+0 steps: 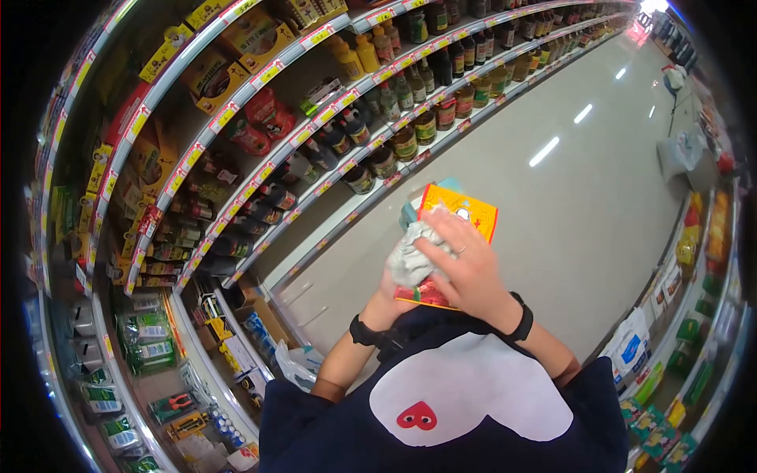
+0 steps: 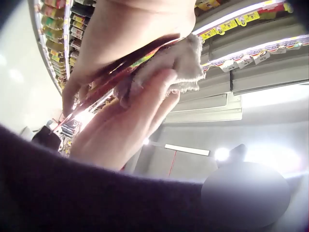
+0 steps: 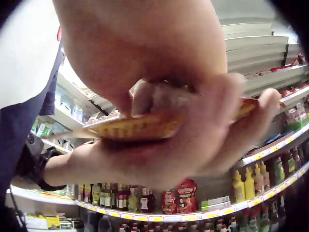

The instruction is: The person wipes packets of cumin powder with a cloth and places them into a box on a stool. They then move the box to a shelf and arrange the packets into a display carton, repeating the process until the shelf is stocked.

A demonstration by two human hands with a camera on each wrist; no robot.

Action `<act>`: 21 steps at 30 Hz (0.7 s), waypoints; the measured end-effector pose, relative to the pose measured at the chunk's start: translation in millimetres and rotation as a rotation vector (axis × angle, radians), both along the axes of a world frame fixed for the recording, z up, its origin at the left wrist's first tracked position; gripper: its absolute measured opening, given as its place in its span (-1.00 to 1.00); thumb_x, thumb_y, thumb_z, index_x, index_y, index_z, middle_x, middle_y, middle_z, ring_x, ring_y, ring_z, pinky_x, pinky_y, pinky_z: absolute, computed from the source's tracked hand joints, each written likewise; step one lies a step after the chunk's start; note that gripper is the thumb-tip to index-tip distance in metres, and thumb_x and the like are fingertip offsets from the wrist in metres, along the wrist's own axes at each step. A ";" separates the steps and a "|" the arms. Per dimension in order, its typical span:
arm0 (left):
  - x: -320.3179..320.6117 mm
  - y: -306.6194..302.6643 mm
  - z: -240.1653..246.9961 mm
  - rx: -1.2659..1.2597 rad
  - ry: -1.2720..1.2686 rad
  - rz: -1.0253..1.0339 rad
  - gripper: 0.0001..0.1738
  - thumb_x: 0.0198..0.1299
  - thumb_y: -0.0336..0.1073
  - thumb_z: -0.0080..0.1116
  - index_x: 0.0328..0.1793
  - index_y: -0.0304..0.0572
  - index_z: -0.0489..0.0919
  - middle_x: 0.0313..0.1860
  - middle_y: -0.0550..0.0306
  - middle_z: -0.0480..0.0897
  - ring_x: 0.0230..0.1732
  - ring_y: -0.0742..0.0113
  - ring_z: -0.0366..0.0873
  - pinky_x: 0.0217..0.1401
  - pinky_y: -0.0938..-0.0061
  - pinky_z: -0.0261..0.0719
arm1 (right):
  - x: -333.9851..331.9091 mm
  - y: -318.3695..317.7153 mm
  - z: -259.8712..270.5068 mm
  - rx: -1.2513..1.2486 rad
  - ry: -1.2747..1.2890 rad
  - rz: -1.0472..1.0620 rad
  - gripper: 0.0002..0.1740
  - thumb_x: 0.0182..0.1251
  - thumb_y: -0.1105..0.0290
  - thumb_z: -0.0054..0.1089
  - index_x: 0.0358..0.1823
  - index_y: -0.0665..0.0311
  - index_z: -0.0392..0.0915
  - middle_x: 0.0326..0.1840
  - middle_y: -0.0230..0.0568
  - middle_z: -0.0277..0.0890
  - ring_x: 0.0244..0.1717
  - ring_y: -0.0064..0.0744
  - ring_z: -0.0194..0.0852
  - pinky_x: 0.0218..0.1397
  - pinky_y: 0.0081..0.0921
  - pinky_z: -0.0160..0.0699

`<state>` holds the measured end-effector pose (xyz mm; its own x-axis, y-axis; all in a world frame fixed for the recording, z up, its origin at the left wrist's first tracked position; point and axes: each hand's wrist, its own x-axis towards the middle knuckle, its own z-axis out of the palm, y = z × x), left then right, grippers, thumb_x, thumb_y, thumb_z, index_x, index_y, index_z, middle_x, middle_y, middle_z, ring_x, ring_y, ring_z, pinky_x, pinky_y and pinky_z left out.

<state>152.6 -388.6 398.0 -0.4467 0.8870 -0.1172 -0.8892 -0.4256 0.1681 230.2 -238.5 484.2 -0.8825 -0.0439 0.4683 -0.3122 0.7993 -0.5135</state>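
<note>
A flat yellow and red packet (image 1: 482,217) is held out in front of the chest. My left hand (image 1: 386,293) grips it from below, mostly hidden by the packet and cloth in the head view; the right wrist view shows its fingers stretched along the packet's underside (image 3: 130,128). On the packet's upper face lies a crumpled whitish cloth (image 1: 414,256). My right hand (image 1: 465,264) holds this cloth against the packet, fingers spread over it. From the side, in the left wrist view, the cloth (image 2: 188,63) bunches out past the right fingers (image 2: 157,92).
Curved store shelves (image 1: 331,102) with bottles and boxes run along the left and ahead. Red pouches (image 1: 268,114) and yellow bottles (image 1: 347,57) stand on them. Lower shelving with packaged goods (image 1: 631,347) lines the right. A shiny aisle floor (image 1: 568,181) lies between.
</note>
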 end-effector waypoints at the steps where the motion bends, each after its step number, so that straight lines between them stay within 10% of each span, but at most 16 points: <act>1: -5.8 7.0 6.3 0.089 -0.054 -0.062 -0.41 0.48 -0.03 -0.28 0.48 -0.23 0.27 0.39 -0.04 0.43 0.37 0.04 0.41 0.46 0.14 0.33 | 0.0 5.9 -1.7 0.043 0.001 -0.089 -0.45 0.06 0.54 0.12 0.17 0.13 0.54 0.40 -0.06 0.31 0.41 0.04 0.25 0.43 -0.05 0.22; 9: -17.0 14.8 22.7 0.060 -0.102 -0.023 -0.39 0.41 0.06 -0.17 0.41 -0.19 0.38 0.34 -0.08 0.49 0.30 -0.02 0.49 0.42 0.06 0.34 | 14.7 31.3 -17.0 -0.011 0.042 -0.373 -0.41 -0.02 0.59 0.14 0.17 0.16 0.54 0.32 0.00 0.37 0.35 0.08 0.32 0.38 -0.06 0.31; 21: -20.4 36.2 37.4 0.227 -0.170 -0.081 -0.24 0.40 0.19 -0.25 0.50 -0.24 0.22 0.41 -0.25 0.36 0.34 -0.14 0.41 0.42 0.02 0.34 | 29.7 -4.0 -18.9 0.123 -0.035 0.169 -0.53 0.17 0.50 0.11 0.16 0.10 0.54 0.35 -0.16 0.38 0.39 -0.09 0.31 0.42 -0.16 0.33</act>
<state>132.2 -352.4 435.4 -0.3644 0.9310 0.0207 -0.9290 -0.3619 -0.0775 259.9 -242.5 465.3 -0.8735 -0.2478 0.4191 -0.4307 0.7945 -0.4280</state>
